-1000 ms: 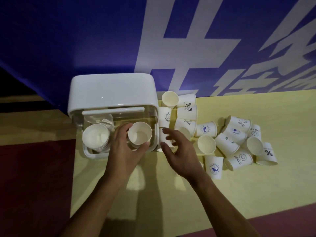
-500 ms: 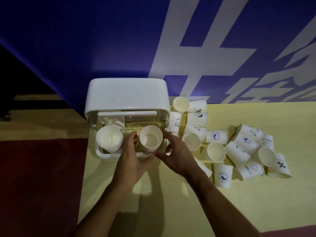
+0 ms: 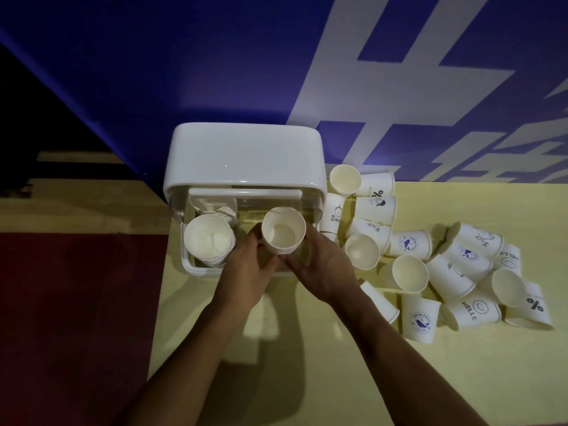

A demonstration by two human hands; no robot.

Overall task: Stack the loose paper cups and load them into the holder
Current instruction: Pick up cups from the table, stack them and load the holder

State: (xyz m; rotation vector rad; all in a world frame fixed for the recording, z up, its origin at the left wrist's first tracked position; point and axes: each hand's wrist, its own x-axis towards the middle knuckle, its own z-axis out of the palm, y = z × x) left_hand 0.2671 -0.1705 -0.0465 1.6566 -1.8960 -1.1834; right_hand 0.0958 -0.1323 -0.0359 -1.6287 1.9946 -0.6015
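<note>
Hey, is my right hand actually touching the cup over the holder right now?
Touching. The head view shows the right hand curled against the right side of the cup, with no gap between them, above the holder.

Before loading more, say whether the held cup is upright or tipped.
Upright: the cup shows its mouth up, bottom visible; left hand and right hand hold it.

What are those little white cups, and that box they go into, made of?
Held cup: paper by the look, matte white, with a thin wall and a rolled rim. Loose cups: seemingly the same paper, with designs printed on the sides. Holder: probably plastic. Its white top is smooth and glossy with a small bright glint, and its lower walls look clear.
</note>
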